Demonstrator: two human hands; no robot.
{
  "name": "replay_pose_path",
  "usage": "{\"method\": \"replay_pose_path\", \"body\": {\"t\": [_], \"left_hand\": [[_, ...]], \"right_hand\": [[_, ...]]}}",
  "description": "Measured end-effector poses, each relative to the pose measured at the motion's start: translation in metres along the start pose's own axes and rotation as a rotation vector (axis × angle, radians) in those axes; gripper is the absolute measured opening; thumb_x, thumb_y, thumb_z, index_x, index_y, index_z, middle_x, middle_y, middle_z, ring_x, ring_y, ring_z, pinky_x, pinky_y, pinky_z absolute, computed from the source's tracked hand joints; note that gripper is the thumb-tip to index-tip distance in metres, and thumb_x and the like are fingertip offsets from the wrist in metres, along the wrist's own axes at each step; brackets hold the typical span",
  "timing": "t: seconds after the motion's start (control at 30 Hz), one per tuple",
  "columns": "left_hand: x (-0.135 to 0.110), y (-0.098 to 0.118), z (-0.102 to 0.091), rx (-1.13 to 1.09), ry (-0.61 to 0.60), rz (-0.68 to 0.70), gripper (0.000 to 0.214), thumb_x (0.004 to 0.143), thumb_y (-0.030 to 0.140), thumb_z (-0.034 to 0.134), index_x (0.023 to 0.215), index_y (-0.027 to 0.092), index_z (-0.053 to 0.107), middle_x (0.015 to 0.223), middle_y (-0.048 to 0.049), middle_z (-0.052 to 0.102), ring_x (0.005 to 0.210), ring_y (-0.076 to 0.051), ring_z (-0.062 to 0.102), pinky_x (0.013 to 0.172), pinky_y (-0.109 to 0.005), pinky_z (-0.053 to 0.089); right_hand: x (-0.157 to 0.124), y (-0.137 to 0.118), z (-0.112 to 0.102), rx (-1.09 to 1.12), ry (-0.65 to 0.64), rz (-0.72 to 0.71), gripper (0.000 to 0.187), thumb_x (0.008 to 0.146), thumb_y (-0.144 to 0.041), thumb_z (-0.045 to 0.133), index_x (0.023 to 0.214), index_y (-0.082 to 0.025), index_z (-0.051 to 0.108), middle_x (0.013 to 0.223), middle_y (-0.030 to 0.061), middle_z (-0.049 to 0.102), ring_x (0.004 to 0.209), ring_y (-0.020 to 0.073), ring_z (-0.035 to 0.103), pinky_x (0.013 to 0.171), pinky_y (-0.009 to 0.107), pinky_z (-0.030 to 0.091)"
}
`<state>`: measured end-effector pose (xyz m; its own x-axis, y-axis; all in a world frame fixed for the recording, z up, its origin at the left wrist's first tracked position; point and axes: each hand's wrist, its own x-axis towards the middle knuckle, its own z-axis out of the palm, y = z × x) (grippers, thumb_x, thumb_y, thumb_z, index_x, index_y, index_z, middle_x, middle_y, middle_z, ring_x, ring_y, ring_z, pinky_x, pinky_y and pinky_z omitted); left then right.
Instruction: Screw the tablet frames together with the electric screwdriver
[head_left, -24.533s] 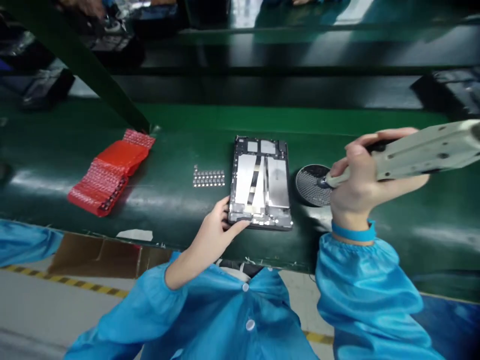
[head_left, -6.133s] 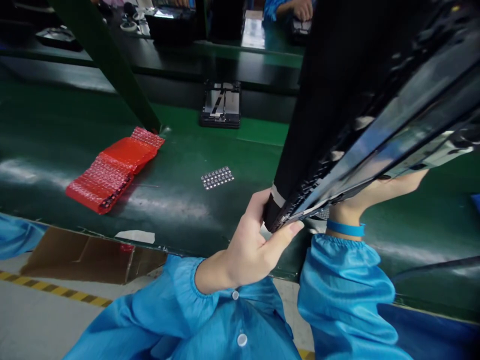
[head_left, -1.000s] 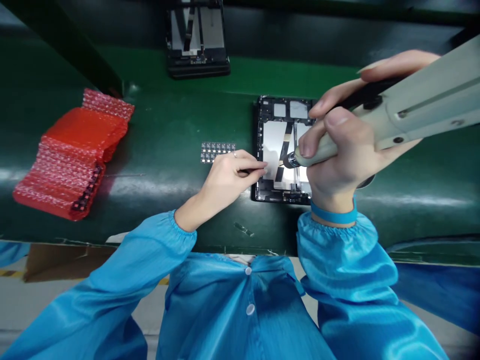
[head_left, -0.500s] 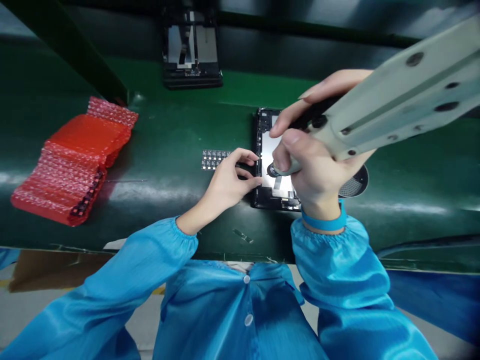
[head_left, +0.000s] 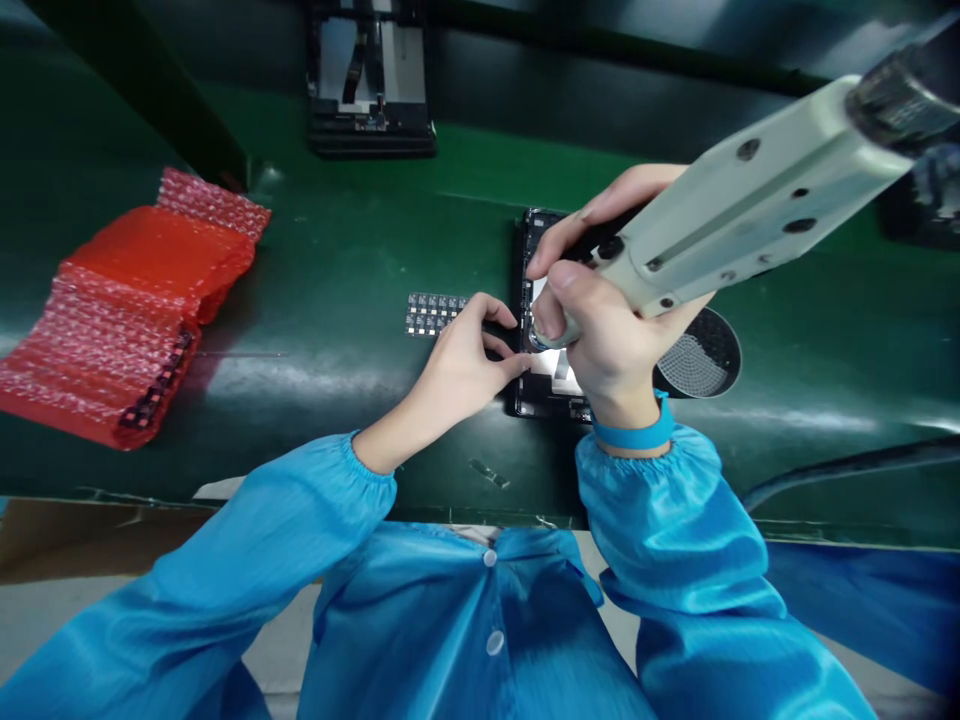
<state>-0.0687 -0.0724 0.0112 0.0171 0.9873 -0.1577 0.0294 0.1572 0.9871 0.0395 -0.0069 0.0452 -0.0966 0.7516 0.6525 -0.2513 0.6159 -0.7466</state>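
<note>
A tablet's open metal mid-frame lies flat on the green bench, mostly hidden by my hands. My right hand is shut around a cream electric screwdriver, whose tip rests on the frame's left part. My left hand sits just left of the frame, with its fingertips at the edge. A small dark part lies between its fingers, too small to name. Behind that hand is a strip of small metal parts.
Red bubble wrap lies at the left. A round mesh dish sits right of the frame, and a small metal piece lies near the bench's front edge. Another tablet frame rests farther back, beyond a dark green beam.
The tablet, held up earlier, lies flat again. The screwdriver has moved left over the frame, uncovering more of the dish. My left hand has shifted to the frame's left edge.
</note>
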Motion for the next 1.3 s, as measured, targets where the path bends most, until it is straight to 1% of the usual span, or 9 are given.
{"method": "replay_pose_path", "body": {"t": [0.3, 0.43, 0.7, 0.9, 0.97, 1.03, 1.13, 1.23, 1.3], "left_hand": [[0.001, -0.003, 0.000, -0.022, -0.010, 0.030, 0.037, 0.079, 0.007, 0.082, 0.097, 0.020, 0.051, 0.105, 0.0006, 0.060, 0.074, -0.009, 0.066, 0.070, -0.028, 0.057], [0.001, -0.004, -0.001, -0.022, -0.017, 0.038, 0.037, 0.079, 0.008, 0.082, 0.096, 0.021, 0.051, 0.104, 0.0002, 0.061, 0.076, -0.010, 0.066, 0.071, -0.028, 0.058], [0.000, -0.005, -0.001, -0.014, -0.016, 0.051, 0.035, 0.080, 0.009, 0.080, 0.099, 0.020, 0.053, 0.107, -0.0010, 0.063, 0.080, -0.012, 0.068, 0.071, -0.027, 0.057], [0.000, -0.006, 0.000, 0.005, -0.002, 0.066, 0.037, 0.078, 0.008, 0.078, 0.105, 0.021, 0.056, 0.111, -0.0029, 0.069, 0.084, -0.015, 0.070, 0.074, -0.028, 0.059], [0.000, -0.007, -0.001, -0.002, -0.025, 0.067, 0.039, 0.077, 0.009, 0.078, 0.109, 0.020, 0.057, 0.117, -0.0052, 0.071, 0.087, -0.016, 0.071, 0.074, -0.029, 0.059], [0.001, -0.008, -0.003, -0.004, -0.044, 0.062, 0.038, 0.078, 0.013, 0.079, 0.110, 0.019, 0.059, 0.117, -0.0069, 0.072, 0.089, -0.018, 0.072, 0.076, -0.029, 0.059], [0.005, -0.008, -0.007, 0.015, -0.044, 0.059, 0.036, 0.078, 0.019, 0.082, 0.107, 0.017, 0.061, 0.109, -0.0072, 0.073, 0.091, -0.020, 0.073, 0.081, -0.032, 0.060], [0.010, -0.003, -0.014, 0.077, -0.072, 0.096, 0.039, 0.072, 0.020, 0.084, 0.105, 0.016, 0.063, 0.105, -0.0071, 0.072, 0.095, -0.022, 0.073, 0.085, -0.033, 0.060], [0.013, 0.001, -0.018, 0.116, -0.107, 0.110, 0.039, 0.070, 0.019, 0.085, 0.103, 0.015, 0.064, 0.102, -0.0070, 0.072, 0.097, -0.024, 0.072, 0.083, -0.032, 0.060]], "right_hand": [[0.001, 0.001, 0.000, -0.028, 0.012, -0.010, 0.036, 0.082, -0.048, 0.086, 0.100, -0.029, 0.062, 0.080, -0.0002, 0.061, 0.068, 0.0207, 0.068, 0.058, 0.038, 0.064], [0.000, 0.002, 0.002, 0.011, 0.014, -0.010, 0.029, 0.081, -0.037, 0.084, 0.101, -0.028, 0.065, 0.080, 0.0002, 0.061, 0.069, 0.0206, 0.069, 0.061, 0.038, 0.064], [-0.004, 0.009, -0.003, -0.016, -0.067, -0.024, 0.028, 0.085, -0.043, 0.078, 0.105, -0.030, 0.062, 0.078, -0.0019, 0.057, 0.065, 0.0164, 0.063, 0.055, 0.031, 0.057], [-0.010, 0.013, -0.003, -0.007, -0.066, -0.017, 0.027, 0.084, -0.037, 0.076, 0.106, -0.030, 0.061, 0.079, -0.0040, 0.059, 0.054, 0.0116, 0.053, 0.047, 0.026, 0.047], [-0.011, 0.012, -0.004, 0.022, -0.083, -0.027, 0.027, 0.083, -0.032, 0.078, 0.106, -0.029, 0.064, 0.081, -0.0033, 0.061, 0.062, 0.0130, 0.059, 0.054, 0.028, 0.054], [-0.011, 0.010, -0.004, 0.055, -0.133, -0.032, 0.031, 0.084, -0.027, 0.077, 0.113, -0.028, 0.065, 0.089, -0.0017, 0.067, 0.075, 0.0158, 0.068, 0.068, 0.032, 0.063], [-0.011, 0.005, -0.003, 0.054, -0.170, 0.069, 0.035, 0.092, -0.023, 0.071, 0.125, -0.026, 0.061, 0.102, 0.0012, 0.072, 0.089, 0.0171, 0.072, 0.086, 0.037, 0.067], [-0.011, 0.001, 0.001, -0.015, -0.127, 0.135, 0.027, 0.093, -0.029, 0.071, 0.117, -0.022, 0.062, 0.103, 0.0032, 0.071, 0.093, 0.0175, 0.072, 0.091, 0.038, 0.068], [-0.010, 0.000, 0.003, -0.024, -0.134, 0.137, 0.029, 0.092, -0.031, 0.073, 0.117, -0.022, 0.061, 0.105, 0.0036, 0.072, 0.097, 0.0180, 0.072, 0.092, 0.036, 0.068]]}}
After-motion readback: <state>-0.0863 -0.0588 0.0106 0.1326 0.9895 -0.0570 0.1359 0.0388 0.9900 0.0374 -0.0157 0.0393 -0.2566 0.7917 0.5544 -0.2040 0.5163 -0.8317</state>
